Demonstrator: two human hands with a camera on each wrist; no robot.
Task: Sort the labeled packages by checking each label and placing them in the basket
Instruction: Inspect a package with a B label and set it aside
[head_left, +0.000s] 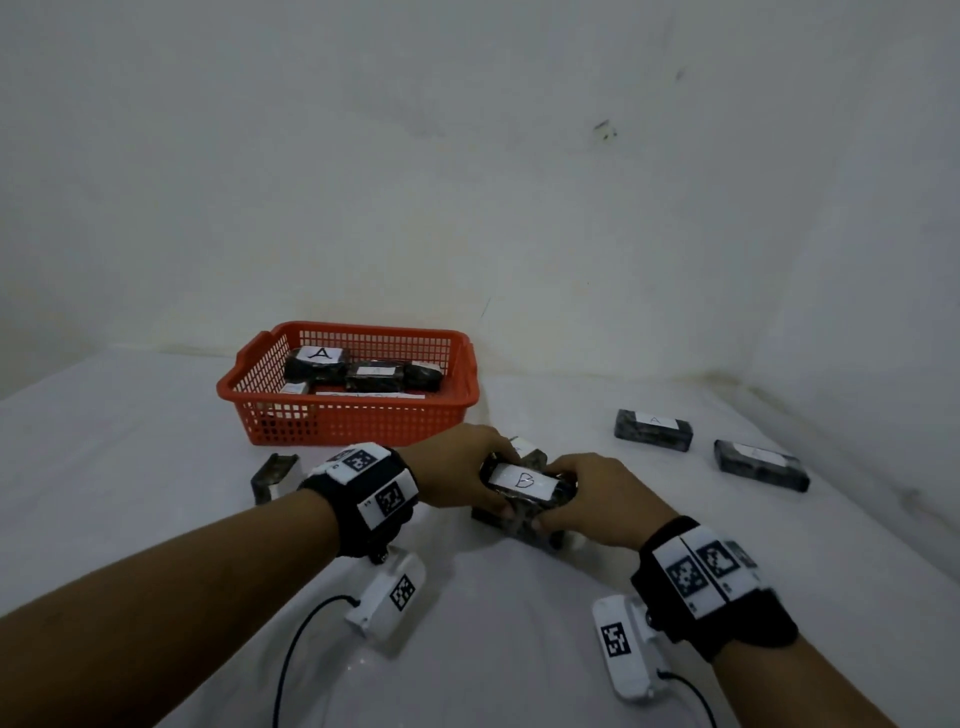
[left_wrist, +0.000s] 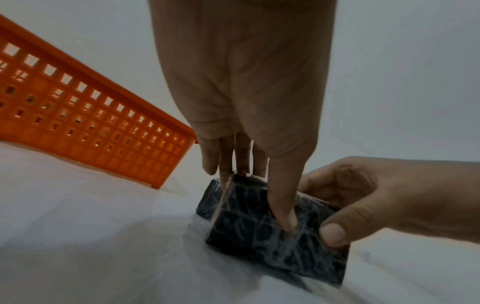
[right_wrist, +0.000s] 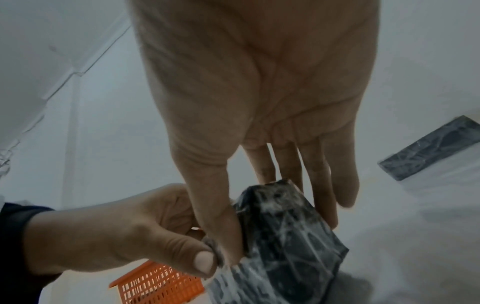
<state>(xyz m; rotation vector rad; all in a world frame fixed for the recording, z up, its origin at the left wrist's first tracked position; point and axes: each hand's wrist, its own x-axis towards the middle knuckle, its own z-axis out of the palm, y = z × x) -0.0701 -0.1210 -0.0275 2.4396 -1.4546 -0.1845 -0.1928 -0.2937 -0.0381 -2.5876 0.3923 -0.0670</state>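
Note:
A black, plastic-wrapped package (head_left: 524, 488) with a white label reading "B" is held just above the white table, in front of the orange basket (head_left: 363, 421). My left hand (head_left: 467, 467) grips its left end, thumb on the near face and fingers behind. My right hand (head_left: 587, 493) grips its right end. The left wrist view shows the package (left_wrist: 272, 232) with my left thumb and right thumb pressed on it. In the right wrist view the package (right_wrist: 285, 236) sits between both hands. The basket holds several black packages, one labelled "A" (head_left: 317, 361).
Two more black packages (head_left: 653, 430) (head_left: 761, 465) lie on the table at the right, one labelled "A". Another package (head_left: 272, 475) stands at the left near the basket. More packages lie under my hands. White walls close the back and right.

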